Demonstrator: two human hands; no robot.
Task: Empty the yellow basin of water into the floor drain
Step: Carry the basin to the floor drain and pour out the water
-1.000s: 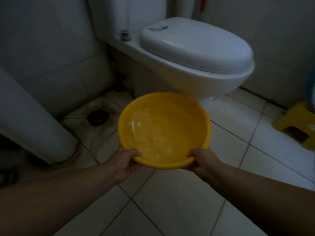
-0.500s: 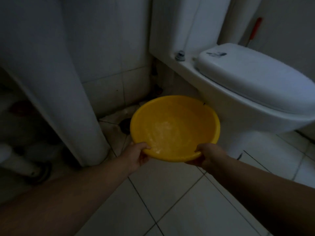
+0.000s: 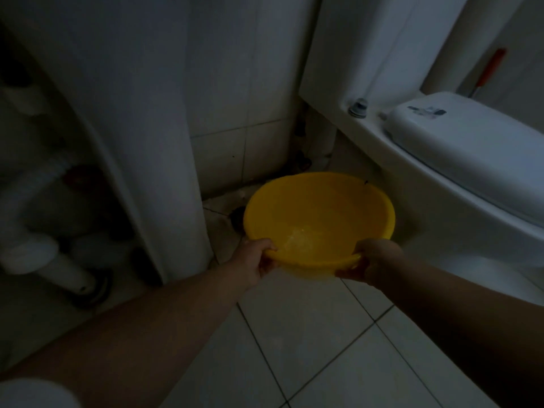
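Two hands on the yellow basin (image 3: 319, 219), both gripping its near rim. Left hand (image 3: 253, 262) takes the near-left part of the rim: thumb lies over the top edge, the other fingers curl under the bowl, mostly hidden. Right hand (image 3: 372, 260) takes the near-right part: fingers wrapped around the rim and closed on it, with fingertips showing below the edge; thumb position cannot be told in this light. Both forearms are bare and stretched forward, coming in from the lower left and lower right corners of the view and converging on the basin.

Basin is held clear of the tiled floor (image 3: 309, 334), mouth facing up and toward the camera, far rim sitting higher in the view than the near rim. A pale wet sheen shows on the inner wall near the near rim; water level cannot be told.

Floor drain (image 3: 237, 219) is a dark round patch on the floor, partly hidden behind the basin's left edge, just beside the base of the white pedestal (image 3: 164, 172). Toilet (image 3: 471, 160) stands to the right of the basin, lid down, its bowl close behind the basin's right rim. Wall tiles fill the corner behind. Scene is dim; fine detail is poor.
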